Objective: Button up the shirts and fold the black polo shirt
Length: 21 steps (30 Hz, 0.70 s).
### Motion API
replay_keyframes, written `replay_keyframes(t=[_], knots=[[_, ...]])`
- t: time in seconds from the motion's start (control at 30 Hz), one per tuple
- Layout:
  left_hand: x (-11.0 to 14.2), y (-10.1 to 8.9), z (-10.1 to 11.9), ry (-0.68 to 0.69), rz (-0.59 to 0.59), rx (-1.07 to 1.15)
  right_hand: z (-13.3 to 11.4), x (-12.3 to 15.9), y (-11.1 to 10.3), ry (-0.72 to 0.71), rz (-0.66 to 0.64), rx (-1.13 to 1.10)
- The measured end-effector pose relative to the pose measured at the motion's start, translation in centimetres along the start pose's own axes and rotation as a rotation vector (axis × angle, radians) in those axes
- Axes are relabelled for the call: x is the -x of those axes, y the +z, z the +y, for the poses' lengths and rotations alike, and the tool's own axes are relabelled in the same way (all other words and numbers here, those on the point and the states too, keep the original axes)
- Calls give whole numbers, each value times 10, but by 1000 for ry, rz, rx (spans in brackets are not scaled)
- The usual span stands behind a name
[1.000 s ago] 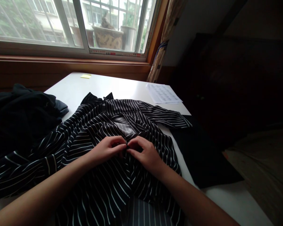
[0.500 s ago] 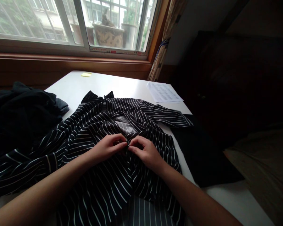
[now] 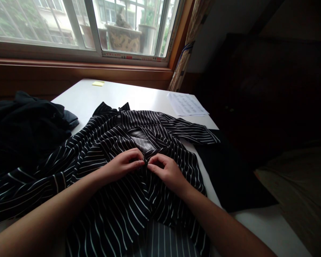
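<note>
A black shirt with white stripes (image 3: 117,207) lies spread out, its collar toward the window and its sleeves out to both sides. At the middle of its front, my left hand (image 3: 125,164) pinches the cloth edge between thumb and fingers. Close beside it, my right hand (image 3: 164,169) pinches the opposing front edge, the fingertips of both hands almost meeting. Whatever small part sits between the fingertips is too small to make out. Above the hands the front gapes, showing the paler inside of the cloth. Lower down, the greyish inner side shows between the two front panels.
The shirt rests on a white table (image 3: 139,93). A heap of dark clothes (image 3: 26,128) lies at the left. Printed sheets (image 3: 187,104) and a yellow note (image 3: 98,83) lie toward the back. Black cloth (image 3: 235,178) hangs by the right edge. Beyond stands a window (image 3: 123,32) with a curtain (image 3: 184,59).
Both hands keep their pinch on the shirt front, with the fingertips shifted very slightly. The whole view has moved a little; the shirt lies as before.
</note>
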<state>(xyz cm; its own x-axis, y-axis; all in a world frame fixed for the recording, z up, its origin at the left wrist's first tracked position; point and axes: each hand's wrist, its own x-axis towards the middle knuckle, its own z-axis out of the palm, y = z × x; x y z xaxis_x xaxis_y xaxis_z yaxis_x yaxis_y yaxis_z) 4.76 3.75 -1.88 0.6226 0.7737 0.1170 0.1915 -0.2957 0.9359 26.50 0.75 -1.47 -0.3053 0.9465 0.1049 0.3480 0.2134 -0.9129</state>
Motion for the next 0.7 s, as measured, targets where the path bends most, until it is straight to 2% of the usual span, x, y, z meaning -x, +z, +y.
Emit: replay_keyframes(t=[0.17, 0.37, 0.7], knots=[[0, -1, 0, 4, 8, 12, 2, -1, 1, 15, 11, -7], [4, 1, 5, -126, 0, 122, 6, -1, 1, 32, 13, -29], [0, 5, -3, -119, 59, 78, 4, 0, 2, 29, 11, -19]])
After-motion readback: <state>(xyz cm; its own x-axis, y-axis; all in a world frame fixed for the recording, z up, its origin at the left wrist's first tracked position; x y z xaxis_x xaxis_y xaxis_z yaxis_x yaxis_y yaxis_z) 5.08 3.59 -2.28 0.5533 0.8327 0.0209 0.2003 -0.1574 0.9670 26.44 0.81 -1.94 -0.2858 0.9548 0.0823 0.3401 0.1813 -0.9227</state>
